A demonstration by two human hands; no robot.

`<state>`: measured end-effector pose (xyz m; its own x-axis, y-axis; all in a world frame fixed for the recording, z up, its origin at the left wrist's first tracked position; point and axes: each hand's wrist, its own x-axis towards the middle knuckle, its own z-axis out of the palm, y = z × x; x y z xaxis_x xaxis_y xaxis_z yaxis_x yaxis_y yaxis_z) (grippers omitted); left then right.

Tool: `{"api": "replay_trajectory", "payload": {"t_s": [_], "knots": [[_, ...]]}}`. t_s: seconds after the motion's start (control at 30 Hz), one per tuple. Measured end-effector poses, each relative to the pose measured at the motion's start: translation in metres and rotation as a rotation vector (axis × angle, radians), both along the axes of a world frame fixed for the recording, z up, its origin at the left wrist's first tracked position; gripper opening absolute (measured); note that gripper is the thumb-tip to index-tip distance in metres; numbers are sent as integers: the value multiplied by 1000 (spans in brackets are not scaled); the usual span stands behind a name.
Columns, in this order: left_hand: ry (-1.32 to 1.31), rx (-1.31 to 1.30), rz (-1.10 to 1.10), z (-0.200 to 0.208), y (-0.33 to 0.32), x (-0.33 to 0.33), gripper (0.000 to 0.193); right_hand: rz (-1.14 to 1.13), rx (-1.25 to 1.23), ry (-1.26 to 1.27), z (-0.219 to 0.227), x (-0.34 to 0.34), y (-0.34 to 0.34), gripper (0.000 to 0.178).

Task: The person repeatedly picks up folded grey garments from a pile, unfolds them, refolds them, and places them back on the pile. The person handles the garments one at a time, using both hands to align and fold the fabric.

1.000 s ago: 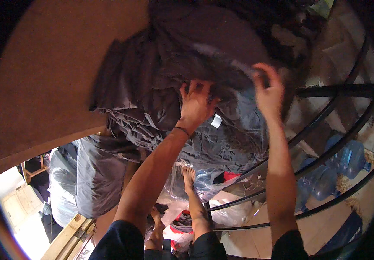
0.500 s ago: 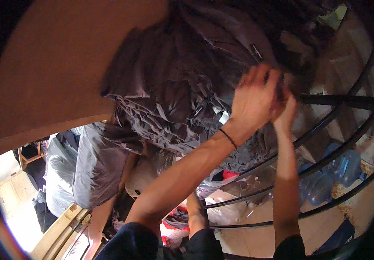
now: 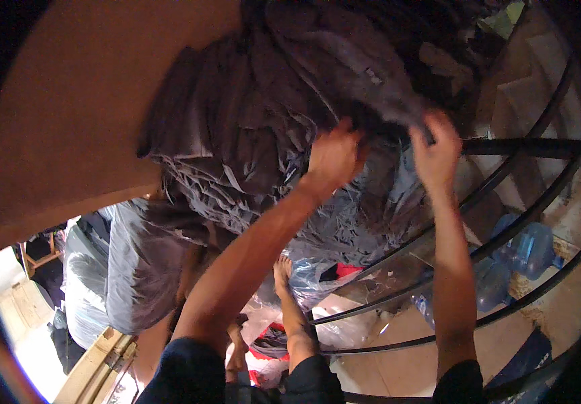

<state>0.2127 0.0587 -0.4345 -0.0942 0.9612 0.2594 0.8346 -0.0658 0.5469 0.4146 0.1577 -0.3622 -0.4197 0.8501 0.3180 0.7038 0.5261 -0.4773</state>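
A big heap of dark grey-brown garments (image 3: 243, 128) fills the middle of the view, its folds and frayed-looking edges hanging toward me. My left hand (image 3: 335, 156) is on the heap with its fingers curled into the dark cloth; the fingertips are partly hidden and slightly blurred. To its right, my right hand (image 3: 437, 151) pinches the edge of a dark garment (image 3: 364, 67) between thumb and fingers. That garment stretches away from me, with a small pale tag on it.
Curved black metal rails (image 3: 506, 249) run along the right, with clear blue plastic bottles (image 3: 533, 249) beyond them. A brown panel (image 3: 82, 121) rises at the left. Plastic-wrapped bundles (image 3: 146, 262) stand lower left. Below the heap are my bare foot (image 3: 282, 269) and clear plastic bags (image 3: 307, 279).
My hands were together at the heap's right side; they have come apart. The left moved left and slightly down onto the cloth, and the right now pulls at a garment edge.
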Motion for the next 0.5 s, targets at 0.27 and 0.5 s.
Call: {"api": "replay_trajectory", "payload": {"t_s": [0.27,0.5], "knots": [[-750,62,9,53,-35,15,29,1,-220,34,-28,-21,-78,55],[144,-68,311,-5,-30,-2,71,-248,-362,313,17,7,-9,43]]}}
